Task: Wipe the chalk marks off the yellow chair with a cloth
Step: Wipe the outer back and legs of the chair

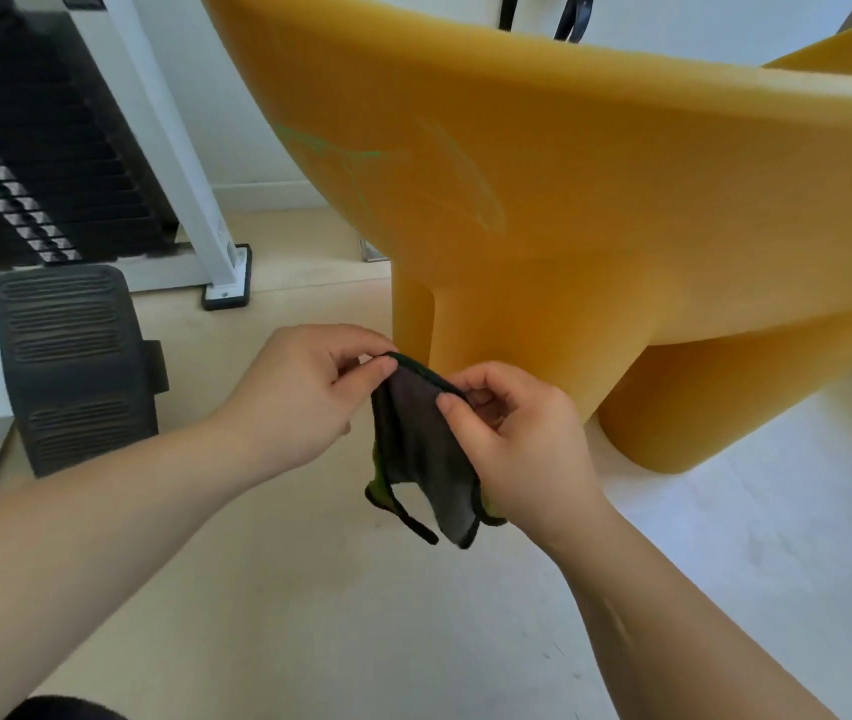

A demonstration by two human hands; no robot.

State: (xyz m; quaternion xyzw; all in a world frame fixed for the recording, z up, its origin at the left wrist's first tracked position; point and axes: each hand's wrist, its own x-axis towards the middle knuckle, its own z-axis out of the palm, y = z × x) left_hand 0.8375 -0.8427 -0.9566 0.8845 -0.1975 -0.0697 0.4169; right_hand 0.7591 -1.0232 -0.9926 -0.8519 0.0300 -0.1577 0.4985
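Filling the upper and right part of the frame: the yellow chair (595, 200), standing on the floor and turning its broad curved outer side toward the camera, so presenting the marked surface for wiping.

Hovering at lower centre, just in front of the chair's leg and well below the marks: both hands, working together on the cloth (421, 439) rather than on the chair. Left hand (304, 397) pinching the dark bound top edge between thumb and forefinger; right hand (522, 444) gripping the neighbouring upper edge, fingers (457, 407) curling tight on the fabric, none spreading wide. Probably stretching or refolding the cloth to get a fresh face ready, the rest of it hanging loose below, with yellow-green showing at the lower corners; not possible to tell whether chalk or the cloth's own colour.

Still waiting on the chair: green chalk marks (330, 153) at upper centre-left, and fainter pale strokes (465, 174) just to their right.

Standing at upper left, well apart from the chair: a weight-stack machine (39, 148) on a white frame. Lying at lower right, under the chair's foot: a white mat (725, 511). Sitting at left, near the left forearm: a ribbed black footplate (75, 366). Nothing blocking the reach up from the cloth to the marks.
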